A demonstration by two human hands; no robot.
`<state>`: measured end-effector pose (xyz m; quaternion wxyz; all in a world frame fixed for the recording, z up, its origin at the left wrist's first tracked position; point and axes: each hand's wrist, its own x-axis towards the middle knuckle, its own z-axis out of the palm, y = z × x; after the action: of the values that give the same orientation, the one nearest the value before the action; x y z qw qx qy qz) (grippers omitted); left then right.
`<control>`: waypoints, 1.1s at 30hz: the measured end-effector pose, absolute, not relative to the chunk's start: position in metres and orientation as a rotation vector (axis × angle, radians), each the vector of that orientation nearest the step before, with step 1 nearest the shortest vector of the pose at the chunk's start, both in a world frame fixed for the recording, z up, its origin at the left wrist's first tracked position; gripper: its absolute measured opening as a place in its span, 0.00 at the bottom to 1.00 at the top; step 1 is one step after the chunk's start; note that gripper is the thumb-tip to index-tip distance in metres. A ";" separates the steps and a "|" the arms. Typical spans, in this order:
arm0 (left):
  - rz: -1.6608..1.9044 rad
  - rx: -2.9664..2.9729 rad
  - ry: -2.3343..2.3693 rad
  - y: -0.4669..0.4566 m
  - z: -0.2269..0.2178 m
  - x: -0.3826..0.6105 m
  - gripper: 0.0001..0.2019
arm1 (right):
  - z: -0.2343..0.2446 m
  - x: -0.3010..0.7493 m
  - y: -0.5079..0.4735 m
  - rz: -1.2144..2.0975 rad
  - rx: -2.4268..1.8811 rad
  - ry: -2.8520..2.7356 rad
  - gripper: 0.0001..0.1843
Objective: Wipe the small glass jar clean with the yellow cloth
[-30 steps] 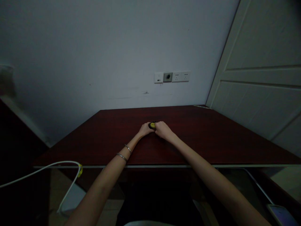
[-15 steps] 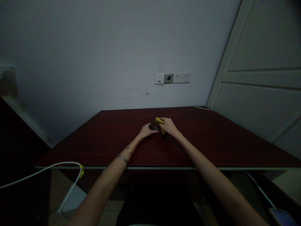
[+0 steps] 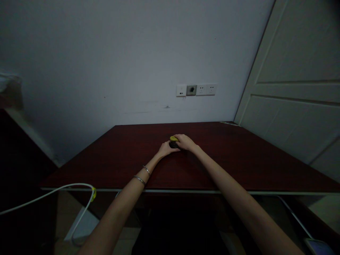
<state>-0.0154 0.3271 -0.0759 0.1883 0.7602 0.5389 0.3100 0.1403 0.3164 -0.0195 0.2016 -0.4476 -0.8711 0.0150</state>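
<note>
In the head view, both of my hands meet over the middle of the dark red table (image 3: pixel 111 159). My left hand (image 3: pixel 165 149) is closed around the side of a small, dark, shiny round object (image 3: pixel 174 145), perhaps a cup or a bowl. My right hand (image 3: pixel 185 142) grips a yellow piece (image 3: pixel 173 138), cloth or sponge, and holds it over the far rim of the dark object. Fingers cover much of both things, and their exact kinds cannot be made out.
Wall sockets (image 3: pixel 206 90) sit above the table's back edge. A white panelled door (image 3: pixel 294 117) stands on the right. A white cable (image 3: pixel 66 185) loops past the front left edge. At lower right lies a phone-like device (image 3: pixel 317 246).
My right hand has moved slightly left with the yellow piece, which now lies over the dark object instead of at its right side. My left hand stays nearly in place.
</note>
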 end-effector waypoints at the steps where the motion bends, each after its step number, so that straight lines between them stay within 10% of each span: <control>1: 0.871 2.134 1.512 0.328 -0.077 -0.016 0.31 | -0.020 0.139 0.316 0.052 -1.229 -2.452 0.17; 33: 0.871 2.148 1.479 0.323 -0.069 -0.017 0.31 | -0.005 0.178 0.292 0.119 -0.920 -2.635 0.17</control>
<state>-0.0167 0.3231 -0.0686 0.1946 0.7662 0.5277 0.3108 0.1778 0.2921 -0.0046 0.1730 -0.3243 -0.9290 0.0419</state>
